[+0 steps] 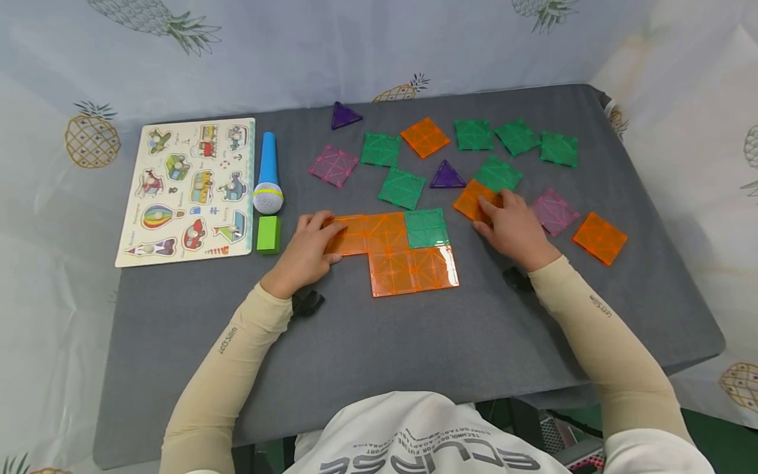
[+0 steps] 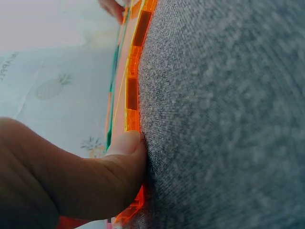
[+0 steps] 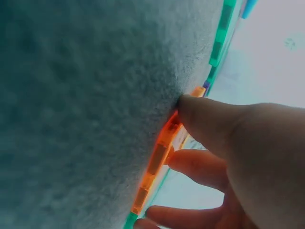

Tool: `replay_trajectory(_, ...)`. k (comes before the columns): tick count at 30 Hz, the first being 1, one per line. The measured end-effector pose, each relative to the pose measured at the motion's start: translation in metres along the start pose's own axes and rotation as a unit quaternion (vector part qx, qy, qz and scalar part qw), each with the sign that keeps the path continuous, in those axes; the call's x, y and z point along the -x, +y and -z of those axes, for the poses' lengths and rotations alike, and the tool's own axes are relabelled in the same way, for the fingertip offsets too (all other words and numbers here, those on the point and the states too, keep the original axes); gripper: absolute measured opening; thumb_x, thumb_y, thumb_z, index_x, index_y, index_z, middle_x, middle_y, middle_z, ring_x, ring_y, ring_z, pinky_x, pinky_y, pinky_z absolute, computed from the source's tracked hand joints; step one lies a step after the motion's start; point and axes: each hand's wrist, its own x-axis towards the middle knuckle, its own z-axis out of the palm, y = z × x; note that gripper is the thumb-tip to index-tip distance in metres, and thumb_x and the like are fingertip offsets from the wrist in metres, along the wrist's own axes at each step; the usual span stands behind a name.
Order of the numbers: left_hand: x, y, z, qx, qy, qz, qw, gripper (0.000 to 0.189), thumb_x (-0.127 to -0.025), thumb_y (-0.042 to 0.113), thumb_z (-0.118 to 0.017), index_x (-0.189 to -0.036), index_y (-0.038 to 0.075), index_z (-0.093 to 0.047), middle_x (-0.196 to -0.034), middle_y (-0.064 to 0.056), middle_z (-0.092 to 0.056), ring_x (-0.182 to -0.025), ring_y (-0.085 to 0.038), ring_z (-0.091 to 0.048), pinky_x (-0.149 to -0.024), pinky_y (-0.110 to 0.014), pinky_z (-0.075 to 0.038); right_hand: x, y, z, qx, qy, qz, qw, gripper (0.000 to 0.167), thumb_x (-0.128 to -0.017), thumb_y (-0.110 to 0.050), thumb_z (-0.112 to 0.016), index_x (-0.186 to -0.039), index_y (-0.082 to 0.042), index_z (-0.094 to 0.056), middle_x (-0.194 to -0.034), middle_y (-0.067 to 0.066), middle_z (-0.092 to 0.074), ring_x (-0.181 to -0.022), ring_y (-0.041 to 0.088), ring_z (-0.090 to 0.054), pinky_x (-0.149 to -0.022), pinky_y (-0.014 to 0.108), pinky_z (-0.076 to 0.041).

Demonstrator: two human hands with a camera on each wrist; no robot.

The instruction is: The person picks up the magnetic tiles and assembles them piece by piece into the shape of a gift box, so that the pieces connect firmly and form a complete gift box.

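My left hand (image 1: 304,253) grips the leftmost orange magnetic tile (image 1: 354,235) of a flat joined group, fingers along its far side. In the left wrist view the thumb (image 2: 126,164) presses the tile's near edge. That group has several orange tiles and a green tile (image 1: 427,228) at its upper right corner. To its right, my right hand (image 1: 516,229) pinches a separate orange tile (image 1: 470,200), lying against a green tile (image 1: 499,172). In the right wrist view its thumb is at one corner of the orange tile (image 3: 156,160), fingertips over the top.
Loose green tiles (image 1: 401,189), pink tiles (image 1: 333,165), orange tiles (image 1: 600,237) and purple triangles (image 1: 345,116) lie across the back and right. On the left are a picture puzzle board (image 1: 192,257), a toy microphone (image 1: 268,164) and a green block (image 1: 268,235).
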Motion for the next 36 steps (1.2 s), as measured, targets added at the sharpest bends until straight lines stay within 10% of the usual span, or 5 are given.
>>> replay_trajectory(6,0.0,0.001,0.0,-0.003,0.001,0.0,1.0,0.058,-0.087,0.02,-0.07,-0.139,0.006,-0.05,-0.143,-0.018,-0.038,-0.123,-0.039,-0.032,-0.105,-0.052,-0.035,0.021,-0.001,-0.002,0.011,0.022,0.015,0.9996,0.053,-0.094,-0.03,-0.061,-0.139,-0.004,-0.05,-0.115,0.031,-0.048,-0.101,0.047,-0.046,-0.088,0.06,-0.04)
replay_trajectory(17,-0.002,0.006,-0.005,-0.009,0.019,0.015,0.9997,0.057,-0.084,0.014,-0.072,-0.137,0.007,-0.052,-0.139,-0.017,-0.04,-0.115,-0.037,-0.035,-0.096,-0.052,-0.034,0.067,-0.001,-0.011,0.014,0.039,0.03,0.9987,0.052,-0.089,-0.028,-0.068,-0.133,-0.003,-0.056,-0.132,0.028,-0.046,-0.116,0.047,-0.043,-0.094,0.063,-0.04)
replay_trajectory(36,-0.005,0.011,-0.011,-0.015,0.028,0.024,0.9992,0.056,-0.084,0.012,-0.072,-0.137,0.007,-0.053,-0.138,-0.017,-0.04,-0.113,-0.037,-0.034,-0.09,-0.05,-0.033,0.054,0.016,-0.005,-0.051,-0.033,0.008,0.9981,0.068,-0.085,-0.041,-0.07,-0.141,-0.011,-0.044,-0.151,0.022,-0.032,-0.137,0.044,-0.027,-0.094,0.081,-0.019)
